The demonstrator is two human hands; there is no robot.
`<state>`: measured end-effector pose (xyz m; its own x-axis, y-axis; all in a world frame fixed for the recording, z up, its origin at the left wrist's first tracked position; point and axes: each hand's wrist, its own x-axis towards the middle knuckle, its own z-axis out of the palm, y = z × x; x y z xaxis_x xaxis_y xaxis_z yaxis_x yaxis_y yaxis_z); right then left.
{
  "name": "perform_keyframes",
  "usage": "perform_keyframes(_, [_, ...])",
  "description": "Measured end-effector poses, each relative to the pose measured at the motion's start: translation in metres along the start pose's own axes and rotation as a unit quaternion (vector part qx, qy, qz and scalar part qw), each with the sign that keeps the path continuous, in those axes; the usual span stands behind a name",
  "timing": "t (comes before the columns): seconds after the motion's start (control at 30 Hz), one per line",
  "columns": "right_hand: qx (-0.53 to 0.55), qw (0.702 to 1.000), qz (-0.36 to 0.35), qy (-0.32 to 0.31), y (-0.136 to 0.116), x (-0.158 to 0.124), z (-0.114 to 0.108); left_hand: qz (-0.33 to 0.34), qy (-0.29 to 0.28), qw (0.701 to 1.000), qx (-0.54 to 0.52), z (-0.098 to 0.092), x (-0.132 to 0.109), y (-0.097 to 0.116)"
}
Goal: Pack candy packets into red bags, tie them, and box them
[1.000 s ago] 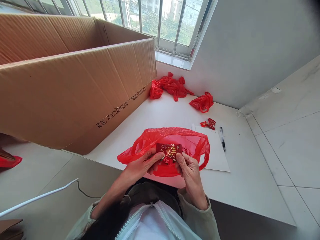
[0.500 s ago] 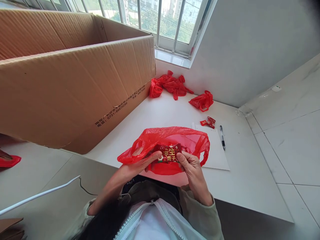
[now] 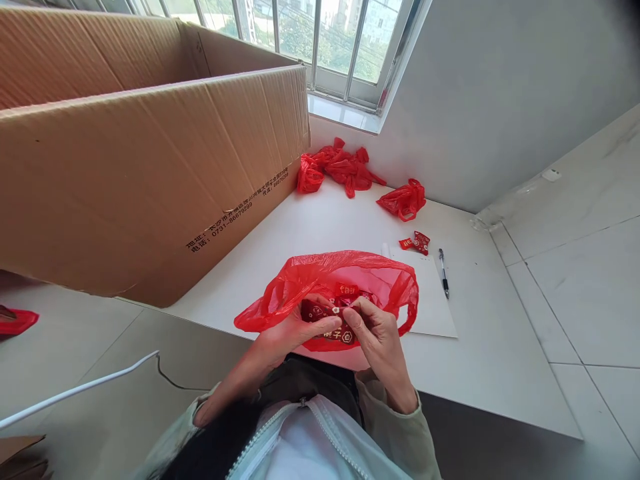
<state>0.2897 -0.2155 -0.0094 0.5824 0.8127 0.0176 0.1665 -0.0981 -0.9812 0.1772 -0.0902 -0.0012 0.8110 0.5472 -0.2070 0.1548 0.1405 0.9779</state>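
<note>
Between my two hands is a dark red snack packet [image 3: 320, 312] with gold lettering, held over the open mouth of a red plastic bag [image 3: 330, 263]. My left hand [image 3: 295, 333] is closed on its left side, thumb lying across the front. On the right, my right hand [image 3: 376, 332] pinches its upper edge between thumb and fingers. More red packets [image 3: 349, 291] show inside the bag behind my fingers. The bag rests on the white table [image 3: 500, 360] near its front edge, one handle loop lying to the right.
A large open cardboard box [image 3: 150, 180] stands on the left. Crumpled red bags [image 3: 345, 167] lie at the back, with another red bag [image 3: 404, 199] nearer the wall. Right of my hands are a torn red wrapper [image 3: 416, 243], white paper [image 3: 433, 307] and a pen [image 3: 443, 273].
The packet has turned in my hands, so its lettered front no longer faces me squarely. My right hand has shifted slightly left onto its upper edge, and my left thumb reaches farther across.
</note>
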Motion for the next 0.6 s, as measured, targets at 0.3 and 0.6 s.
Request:
perform_keyframes(0.3, [-0.104,0.988,-0.04,0.108,-0.012,0.001,0.012,-0.001,-0.025,0.999,-0.04,0.006,0.002,0.006])
perform_keyframes(0.6, [0.052,0.998,0.045,-0.017,-0.003,-0.002,0.008,0.037,0.004,0.997,-0.071,-0.001,0.001,-0.011])
